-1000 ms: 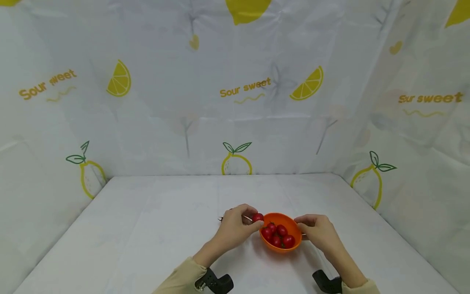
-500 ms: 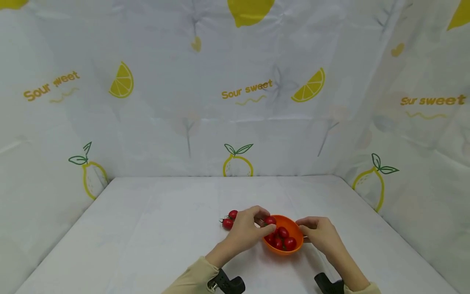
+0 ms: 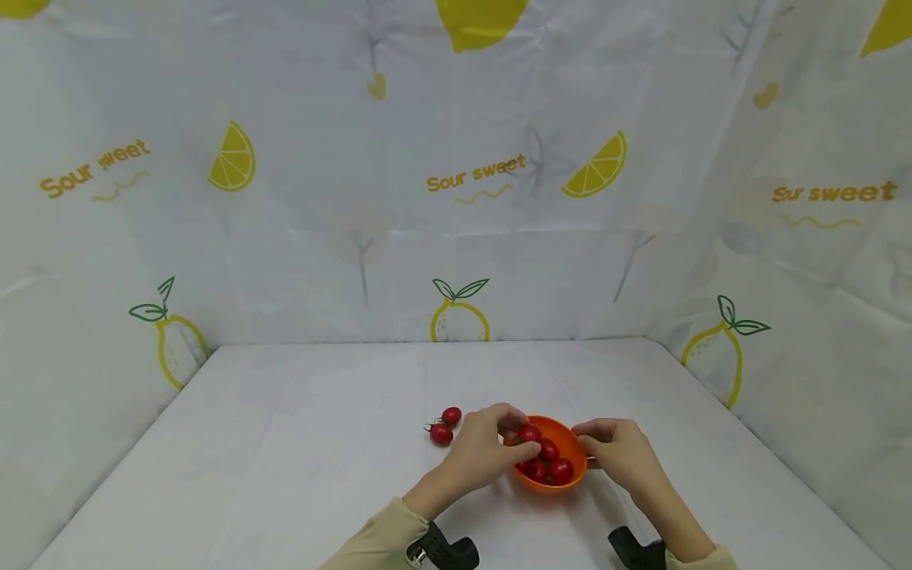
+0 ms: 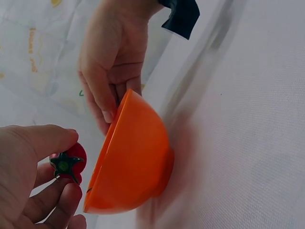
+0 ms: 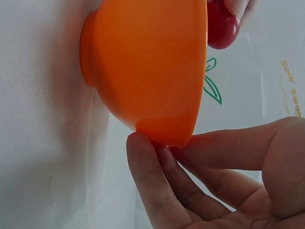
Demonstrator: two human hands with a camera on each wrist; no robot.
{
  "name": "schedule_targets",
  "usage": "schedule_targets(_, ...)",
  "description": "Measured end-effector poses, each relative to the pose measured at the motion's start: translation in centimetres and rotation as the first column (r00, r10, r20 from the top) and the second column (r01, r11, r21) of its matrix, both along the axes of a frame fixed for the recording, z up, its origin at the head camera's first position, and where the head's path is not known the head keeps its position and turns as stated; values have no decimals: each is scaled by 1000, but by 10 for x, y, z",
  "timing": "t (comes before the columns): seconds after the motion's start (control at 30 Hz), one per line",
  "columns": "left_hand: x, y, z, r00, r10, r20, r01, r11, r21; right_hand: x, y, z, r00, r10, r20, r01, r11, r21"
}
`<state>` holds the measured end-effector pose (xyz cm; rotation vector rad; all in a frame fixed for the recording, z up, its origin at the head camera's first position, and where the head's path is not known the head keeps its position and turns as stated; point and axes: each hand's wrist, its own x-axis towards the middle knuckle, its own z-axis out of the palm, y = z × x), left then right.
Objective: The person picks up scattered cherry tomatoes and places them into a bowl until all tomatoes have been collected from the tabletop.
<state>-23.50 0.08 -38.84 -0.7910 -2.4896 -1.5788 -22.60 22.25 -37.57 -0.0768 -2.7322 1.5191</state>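
Note:
My left hand (image 3: 479, 450) pinches a cherry tomato (image 3: 530, 433) between thumb and fingers at the left rim of an orange bowl (image 3: 579, 453). In the left wrist view, the green star-shaped stem of that cherry tomato (image 4: 80, 160) faces the camera. Several more red cherry tomatoes (image 3: 560, 471) lie inside the bowl. My right hand (image 3: 622, 450) grips the bowl's right rim, thumb on the rim and fingers against the outer wall, as the right wrist view shows with the fingers (image 5: 150, 176) below the orange wall (image 5: 147, 62).
Two cherry tomatoes (image 3: 441, 433) with green stems lie on the white tabletop (image 3: 285, 459), left of the bowl and behind my left hand. White curtains (image 3: 321, 261) printed with lemons stand at the back and both sides.
My left hand has moved right with the cherry tomato, from beside the bowl to over its left rim. Two tomatoes on the table have come into view. The right hand stays at the bowl.

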Motion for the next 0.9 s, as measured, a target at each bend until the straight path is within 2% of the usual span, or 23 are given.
schedule_targets(0.23, 0, 1, -1, 1000, -9, -14, 9, 1000, -2, 0, -2, 0, 1000, -6, 3, 6, 1000, 2)
schedule_targets(0.33, -1, 0, -1, 999, 15, -42, -15, 1000, -11, 0, -2, 0, 1000, -4, 5, 4, 1000, 0)
schedule_targets(0.47, -3, -7, 0, 992, 87, -91, -88, 996, -8, -1, -2, -1, 1000, -7, 9, 7, 1000, -1)
schedule_targets(0.63, -8, -28, 6, 973, 181, -145, -183, 983, 3, -2, -1, -2, 1000, -6, 4, 6, 1000, 8)
schedule_targets(0.9, -18, -70, 8, 947, 291, -132, -296, 955, -16, -2, 0, -1, 1000, -3, 1, 3, 1000, 13)
